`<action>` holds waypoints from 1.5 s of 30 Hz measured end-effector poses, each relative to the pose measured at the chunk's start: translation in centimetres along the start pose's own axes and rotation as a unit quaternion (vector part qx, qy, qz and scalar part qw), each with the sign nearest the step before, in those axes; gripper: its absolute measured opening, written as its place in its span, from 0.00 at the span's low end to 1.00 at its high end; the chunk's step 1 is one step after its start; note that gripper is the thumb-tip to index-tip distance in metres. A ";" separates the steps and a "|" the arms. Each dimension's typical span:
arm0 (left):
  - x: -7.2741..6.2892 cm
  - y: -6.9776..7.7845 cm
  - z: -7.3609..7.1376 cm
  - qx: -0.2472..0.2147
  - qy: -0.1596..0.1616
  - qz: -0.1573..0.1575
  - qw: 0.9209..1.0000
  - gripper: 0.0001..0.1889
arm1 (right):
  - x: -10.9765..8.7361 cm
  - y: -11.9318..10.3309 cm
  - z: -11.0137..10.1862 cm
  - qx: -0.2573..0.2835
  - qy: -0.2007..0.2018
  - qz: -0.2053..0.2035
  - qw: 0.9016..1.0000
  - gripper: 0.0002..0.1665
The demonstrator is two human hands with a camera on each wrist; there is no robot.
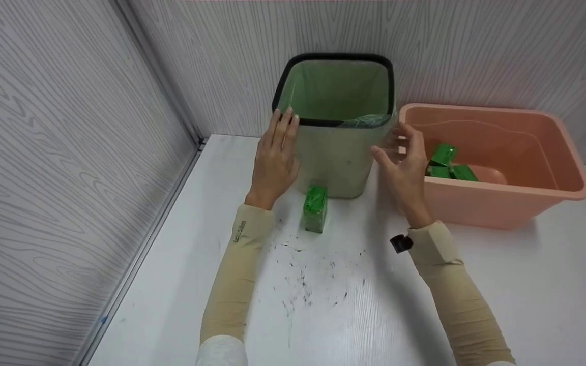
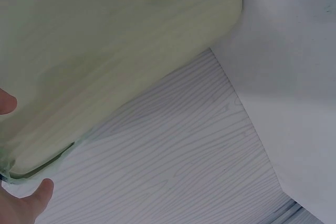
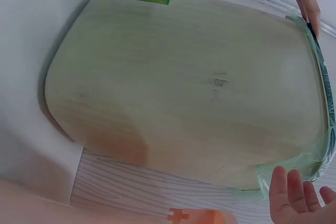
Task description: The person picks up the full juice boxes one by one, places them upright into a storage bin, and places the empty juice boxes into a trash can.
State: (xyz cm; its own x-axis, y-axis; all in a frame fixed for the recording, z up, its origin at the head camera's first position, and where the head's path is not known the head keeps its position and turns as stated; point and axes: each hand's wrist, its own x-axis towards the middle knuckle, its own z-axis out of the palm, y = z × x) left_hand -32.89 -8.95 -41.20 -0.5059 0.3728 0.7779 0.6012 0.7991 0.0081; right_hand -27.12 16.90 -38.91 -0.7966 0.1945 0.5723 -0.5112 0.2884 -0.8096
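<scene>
A pale waste bin (image 1: 333,157) with a black rim (image 1: 339,57) stands against the back wall. A thin green plastic bag (image 1: 341,89) lines it and folds out over the rim. At the bin's front left corner, my left hand (image 1: 275,160) lies along the side, straight fingers reaching up to the rim. To the right of the bin, my right hand (image 1: 407,170) is spread beside the loose bag edge (image 3: 265,177), thumb apart from the fingers. Just in front of the bin, a green juice carton (image 1: 315,209) stands upright on the table.
A pink plastic tub (image 1: 501,203) sits right of the bin, close beside my right hand. Several green cartons (image 1: 443,154) lie in its left end. Wood-grained panels (image 1: 79,127) rise at the left and back. Dark scuffs mark the white table (image 1: 323,315).
</scene>
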 end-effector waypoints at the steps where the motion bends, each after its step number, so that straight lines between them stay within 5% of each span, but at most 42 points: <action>1: 0.0 0.0 0.0 0.002 0.000 0.000 1.000 0.30 | -0.2 0.1 0.0 0.000 -0.002 0.000 1.000 0.33; 23: 0.1 0.0 0.2 0.006 -0.007 -0.002 1.000 0.31 | -3.1 2.6 1.3 -0.012 -0.069 0.018 0.997 0.29; 28: 0.2 0.0 0.2 0.006 -0.006 -0.001 1.000 0.31 | -3.3 2.8 1.7 -0.012 -0.085 -0.006 0.996 0.28; 35: 0.1 -0.1 0.3 0.016 -0.002 0.000 1.000 0.30 | -3.5 3.2 2.3 -0.032 -0.150 -0.025 0.988 0.29; 45: 0.0 -0.1 0.3 0.020 -0.004 -0.002 1.000 0.30 | -4.1 4.0 3.0 -0.046 -0.251 0.009 0.967 0.34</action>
State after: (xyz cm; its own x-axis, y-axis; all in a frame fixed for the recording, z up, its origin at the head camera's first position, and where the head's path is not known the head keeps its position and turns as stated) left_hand -33.14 -8.88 -41.40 -0.5127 0.3731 0.7733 0.5743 0.8185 -0.0141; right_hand -26.82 14.44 -44.87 -0.8734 -0.2718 0.4041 -0.4829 0.3760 -0.7908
